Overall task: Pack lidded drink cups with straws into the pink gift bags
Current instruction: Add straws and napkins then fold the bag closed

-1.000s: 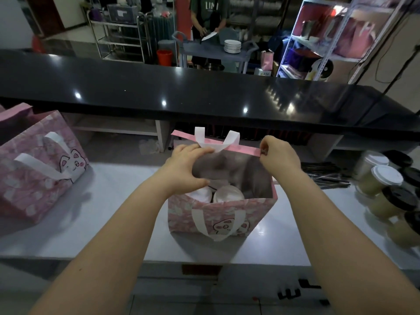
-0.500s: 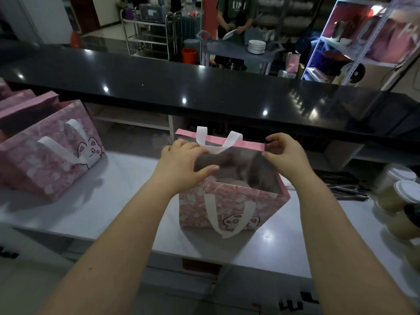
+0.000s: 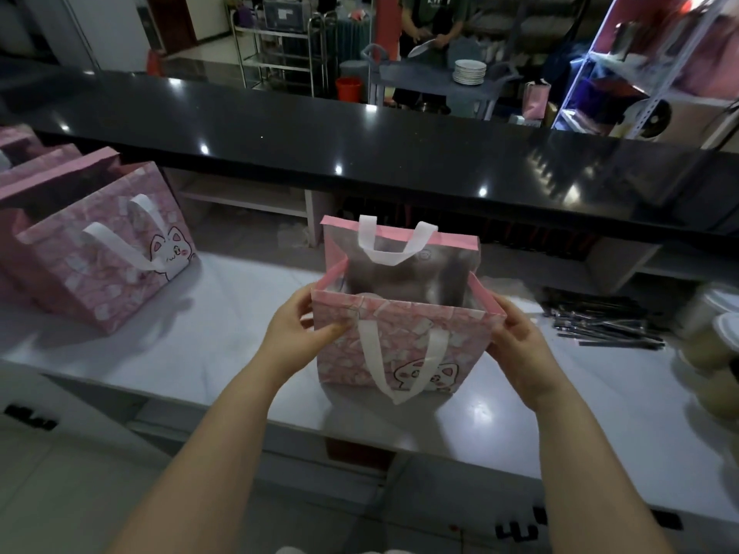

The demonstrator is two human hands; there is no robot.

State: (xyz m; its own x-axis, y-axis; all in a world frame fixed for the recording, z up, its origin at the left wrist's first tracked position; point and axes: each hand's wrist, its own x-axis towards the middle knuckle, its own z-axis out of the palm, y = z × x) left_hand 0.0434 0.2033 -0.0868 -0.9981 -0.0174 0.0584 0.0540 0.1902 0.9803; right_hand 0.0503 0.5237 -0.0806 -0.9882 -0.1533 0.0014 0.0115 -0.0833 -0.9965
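Note:
A pink gift bag (image 3: 404, 349) with a cat print and white handles stands open on the white counter (image 3: 224, 345) in front of me. My left hand (image 3: 298, 333) pinches the near panel's left top corner. My right hand (image 3: 520, 345) pinches its right top corner. Only a sliver of a pale cup lid (image 3: 368, 294) shows above the near panel; the bag's other contents are hidden. A pile of wrapped straws (image 3: 600, 321) lies to the right, and lidded drink cups (image 3: 716, 345) stand at the right edge.
More pink gift bags (image 3: 104, 249) stand at the left of the counter. A raised black bar top (image 3: 360, 137) runs across behind the counter. Beyond it a person handles plates at a cart (image 3: 436, 86), with metal racks and shelves around.
My hands left the bag's far rim and came to the near panel's top corners. The view moved back and lower, so the cups inside are now mostly hidden by the near panel.

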